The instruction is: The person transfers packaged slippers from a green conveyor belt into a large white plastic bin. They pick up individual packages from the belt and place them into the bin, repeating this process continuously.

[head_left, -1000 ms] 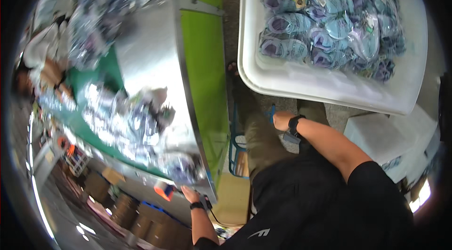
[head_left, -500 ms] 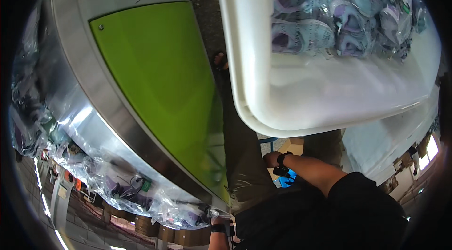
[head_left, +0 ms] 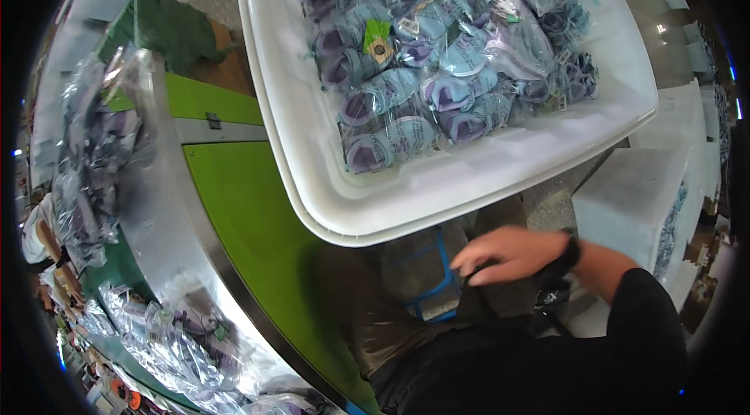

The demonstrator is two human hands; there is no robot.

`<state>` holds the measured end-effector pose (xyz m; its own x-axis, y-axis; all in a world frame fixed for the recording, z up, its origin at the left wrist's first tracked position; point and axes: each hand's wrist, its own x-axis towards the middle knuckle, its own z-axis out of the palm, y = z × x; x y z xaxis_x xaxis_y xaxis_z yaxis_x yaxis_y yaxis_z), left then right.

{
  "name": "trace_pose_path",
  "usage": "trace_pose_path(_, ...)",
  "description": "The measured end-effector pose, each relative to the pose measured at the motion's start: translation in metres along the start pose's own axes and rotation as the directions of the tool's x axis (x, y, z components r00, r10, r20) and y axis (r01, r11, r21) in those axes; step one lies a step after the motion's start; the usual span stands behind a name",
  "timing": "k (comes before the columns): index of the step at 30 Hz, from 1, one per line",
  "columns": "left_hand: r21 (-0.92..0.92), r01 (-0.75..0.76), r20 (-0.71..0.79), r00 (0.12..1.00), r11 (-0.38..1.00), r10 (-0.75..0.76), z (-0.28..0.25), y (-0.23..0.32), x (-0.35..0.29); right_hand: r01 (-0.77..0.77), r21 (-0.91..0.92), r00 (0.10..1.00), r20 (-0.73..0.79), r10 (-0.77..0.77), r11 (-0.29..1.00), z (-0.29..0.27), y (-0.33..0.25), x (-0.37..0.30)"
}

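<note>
My right hand [head_left: 512, 253] hangs over my lap, just below the near side of a large white tub [head_left: 437, 208]. Its fingers point left, with the thumb apart from them, and I see nothing held in it. A black band [head_left: 564, 255] circles the wrist. Clear-bagged light blue and purple shoes [head_left: 467, 51] lie in rows and heaps inside the tub. One bag carries a green and tan tag [head_left: 378, 42]. My left hand is out of view. To the left, more bagged shoes [head_left: 195, 321] lie on a metal counter [head_left: 152, 204].
Beneath the metal counter is a bright green cabinet [head_left: 242, 204]. A blue-framed stool or stand [head_left: 437, 274] shows beside my legs. White boxes [head_left: 633, 188] stand at the right, and a green cloth [head_left: 172, 32] covers something at the far left.
My view has swung so that more of the tub and its shoes shows. My right hand has risen from low beside my lap into plain view, while my left hand has left the picture.
</note>
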<state>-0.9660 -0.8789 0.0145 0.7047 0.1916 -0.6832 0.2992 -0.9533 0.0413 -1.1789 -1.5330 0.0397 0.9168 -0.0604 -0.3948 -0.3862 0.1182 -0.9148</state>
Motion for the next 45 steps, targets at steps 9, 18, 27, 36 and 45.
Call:
trace_pose_path(9, 0.024, -0.419, -0.348, 0.848, 0.908, 0.401, -0.163, 0.059, -0.092, -0.431, -0.776, 0.595, -0.628, -0.501, 0.461, -0.12, -0.004, -0.195)
trace_pose_path(18, -0.439, -0.695, 0.34, 0.458, 0.57, 0.821, -0.097, 0.382, -0.185, -0.806, -0.441, 0.304, -0.88, -0.364, 0.395, -0.18, 0.12, -0.248)
trace_pose_path(27, -0.343, -0.804, 0.46, 0.307, 0.486, 0.833, -0.101, 0.373, -0.189, -0.871, -0.364, 0.243, -0.903, -0.354, 0.33, -0.123, 0.115, -0.264)
trace_pose_path(36, -0.472, -0.856, -0.136, 0.31, 0.214, 0.941, -0.219, 0.231, -0.192, -0.843, -0.427, 0.311, -0.883, -0.353, 0.326, 0.05, 0.115, -0.25)
trace_pose_path(45, -0.152, -0.921, -0.503, 0.384, 0.359, 0.774, -0.19, 0.142, -0.162, -0.724, -0.555, 0.478, -0.832, -0.282, 0.409, 0.221, 0.049, -0.18)
